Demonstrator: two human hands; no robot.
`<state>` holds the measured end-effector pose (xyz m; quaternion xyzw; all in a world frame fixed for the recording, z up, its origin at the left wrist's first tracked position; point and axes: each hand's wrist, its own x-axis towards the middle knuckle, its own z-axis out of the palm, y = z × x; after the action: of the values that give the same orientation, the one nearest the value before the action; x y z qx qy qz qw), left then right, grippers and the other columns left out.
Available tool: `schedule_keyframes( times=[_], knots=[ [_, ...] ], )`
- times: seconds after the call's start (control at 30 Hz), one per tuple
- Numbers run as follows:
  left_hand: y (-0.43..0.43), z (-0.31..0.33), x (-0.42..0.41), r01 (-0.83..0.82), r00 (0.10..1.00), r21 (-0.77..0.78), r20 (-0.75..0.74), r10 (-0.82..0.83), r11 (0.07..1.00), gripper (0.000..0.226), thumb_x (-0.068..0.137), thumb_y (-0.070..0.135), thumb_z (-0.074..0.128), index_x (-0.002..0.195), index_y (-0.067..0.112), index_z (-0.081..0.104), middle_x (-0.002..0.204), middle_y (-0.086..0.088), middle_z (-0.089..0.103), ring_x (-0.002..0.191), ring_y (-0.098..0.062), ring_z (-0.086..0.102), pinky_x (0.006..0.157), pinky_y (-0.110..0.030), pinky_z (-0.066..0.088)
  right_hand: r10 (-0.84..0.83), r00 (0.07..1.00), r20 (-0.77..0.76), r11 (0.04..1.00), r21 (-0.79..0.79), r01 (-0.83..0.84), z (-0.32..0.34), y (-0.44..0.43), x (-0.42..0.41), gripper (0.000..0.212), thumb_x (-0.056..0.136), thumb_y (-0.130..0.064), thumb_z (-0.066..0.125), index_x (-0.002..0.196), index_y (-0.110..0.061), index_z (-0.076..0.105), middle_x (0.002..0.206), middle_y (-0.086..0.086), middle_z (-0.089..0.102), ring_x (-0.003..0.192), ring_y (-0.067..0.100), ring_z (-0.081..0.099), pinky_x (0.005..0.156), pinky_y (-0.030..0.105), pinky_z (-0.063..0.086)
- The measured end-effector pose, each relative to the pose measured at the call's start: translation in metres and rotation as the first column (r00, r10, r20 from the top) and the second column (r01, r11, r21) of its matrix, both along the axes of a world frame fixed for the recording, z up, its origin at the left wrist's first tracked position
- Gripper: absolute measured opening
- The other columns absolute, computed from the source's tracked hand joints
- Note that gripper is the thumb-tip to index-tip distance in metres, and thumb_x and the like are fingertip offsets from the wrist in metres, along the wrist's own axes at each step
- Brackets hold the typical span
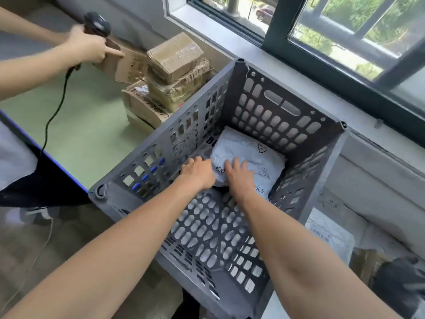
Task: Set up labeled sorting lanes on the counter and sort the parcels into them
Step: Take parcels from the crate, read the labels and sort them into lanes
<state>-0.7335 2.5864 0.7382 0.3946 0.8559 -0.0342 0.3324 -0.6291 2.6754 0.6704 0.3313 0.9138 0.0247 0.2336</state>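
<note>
A grey perforated plastic crate stands in front of me with a white plastic mailer parcel lying on its bottom. Both my arms reach down into the crate. My left hand rests at the parcel's left edge, fingers spread forward. On top of the parcel lies my right hand, fingers extended over the printed text. On the green counter to the left, several brown cardboard parcels are stacked.
At the top left another person's hand holds a black corded barcode scanner aimed at a cardboard box. A window and sill run along the back. More parcels lie low at the right of the crate.
</note>
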Motion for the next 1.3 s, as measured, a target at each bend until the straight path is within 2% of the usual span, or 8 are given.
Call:
schedule_keyframes(
  times=[0.23, 0.4, 0.53, 0.67, 0.8, 0.93, 1.13, 1.3],
  knots=[
    [-0.006, 0.019, -0.007, -0.092, 0.996, 0.046, 0.027, 0.091, 0.995, 0.052, 0.099, 0.032, 0.046, 0.145, 0.009, 0.036, 0.148, -0.019, 0.037, 0.135, -0.039, 0.036, 0.106, -0.05, 0.037, -0.217, 0.93, -0.296, 0.972, -0.155, 0.177, 0.063, 0.031, -0.013, 0.024, 0.092, -0.005, 0.051, 0.115, -0.006, 0.057, 0.119, 0.015, 0.063, 0.109, 0.036, 0.061, 0.082, 0.04, 0.047],
    [0.0, 0.026, -0.003, -0.422, 0.887, 0.149, 0.272, 0.373, 0.894, 0.082, 0.099, 0.047, 0.05, 0.158, 0.011, 0.007, 0.161, -0.015, 0.025, 0.143, -0.038, 0.033, 0.113, -0.049, 0.035, -0.633, 0.528, -0.567, 0.767, -0.555, 0.323, 0.14, 0.06, 0.013, 0.014, 0.085, -0.017, 0.057, 0.094, -0.006, 0.06, 0.09, 0.007, 0.064, 0.082, 0.026, 0.061, 0.065, 0.033, 0.046],
    [0.001, 0.045, 0.008, -0.804, 0.317, -0.107, 0.755, 0.574, 0.585, 0.084, 0.087, 0.06, 0.063, 0.15, 0.014, 0.029, 0.154, -0.02, 0.035, 0.131, -0.038, 0.047, 0.1, -0.049, 0.044, -0.914, -0.009, -0.405, 0.405, -0.914, -0.01, 0.189, 0.064, 0.066, 0.015, 0.077, -0.009, 0.065, 0.091, -0.012, 0.069, 0.075, 0.002, 0.073, 0.066, 0.015, 0.069, 0.063, 0.027, 0.056],
    [0.0, 0.07, 0.026, -0.774, -0.255, -0.266, 0.962, 0.103, 0.575, 0.062, 0.089, 0.045, 0.063, 0.139, 0.011, 0.049, 0.133, -0.023, 0.06, 0.116, -0.036, 0.063, 0.099, -0.053, 0.049, -0.974, -0.11, -0.196, 0.223, -0.903, -0.366, 0.206, 0.054, 0.113, 0.029, 0.086, -0.007, 0.061, 0.114, -0.006, 0.067, 0.1, 0.015, 0.075, 0.091, 0.032, 0.072, 0.082, 0.043, 0.06],
    [0.012, 0.109, 0.054, -0.838, -0.225, -0.141, 0.969, -0.099, 0.527, 0.024, 0.083, 0.027, 0.066, 0.095, 0.012, 0.081, 0.106, -0.009, 0.075, 0.091, -0.022, 0.073, 0.098, -0.04, 0.05, -0.99, -0.056, -0.127, 0.139, -0.868, -0.476, 0.216, 0.037, 0.162, 0.046, 0.088, -0.015, 0.063, 0.132, -0.003, 0.058, 0.121, 0.021, 0.066, 0.111, 0.038, 0.065, 0.098, 0.053, 0.052],
    [0.028, 0.136, 0.073, -0.837, -0.148, -0.044, 0.978, -0.148, 0.546, 0.027, 0.085, 0.017, 0.066, 0.11, 0.012, 0.074, 0.121, -0.008, 0.07, 0.108, -0.022, 0.067, 0.102, -0.04, 0.05, -0.988, -0.048, -0.145, 0.148, -0.833, -0.534, 0.237, 0.032, 0.203, 0.055, 0.095, -0.03, 0.064, 0.14, -0.001, 0.052, 0.139, 0.022, 0.057, 0.129, 0.04, 0.055, 0.107, 0.051, 0.047],
    [0.047, 0.157, 0.115, -0.827, -0.1, -0.003, 0.985, -0.14, 0.562, 0.03, 0.081, 0.015, 0.069, 0.111, 0.012, 0.071, 0.112, -0.008, 0.074, 0.093, -0.019, 0.073, 0.079, -0.034, 0.062, -0.907, -0.395, -0.145, 0.274, -0.916, -0.292, 0.249, 0.028, 0.24, 0.03, 0.094, -0.015, 0.068, 0.121, -0.001, 0.065, 0.117, 0.018, 0.072, 0.105, 0.032, 0.07, 0.095, 0.046, 0.056],
    [0.064, 0.182, 0.13, -0.819, -0.066, 0.04, 0.984, -0.163, 0.572, 0.02, 0.095, 0.023, 0.06, 0.092, 0.016, 0.078, 0.113, -0.007, 0.073, 0.092, -0.02, 0.073, 0.08, -0.038, 0.059, -0.838, -0.454, -0.301, 0.4, -0.906, -0.137, 0.272, 0.045, 0.29, 0.012, 0.093, -0.006, 0.067, 0.105, -0.006, 0.069, 0.1, 0.01, 0.077, 0.093, 0.027, 0.074, 0.086, 0.039, 0.06]
  ],
)
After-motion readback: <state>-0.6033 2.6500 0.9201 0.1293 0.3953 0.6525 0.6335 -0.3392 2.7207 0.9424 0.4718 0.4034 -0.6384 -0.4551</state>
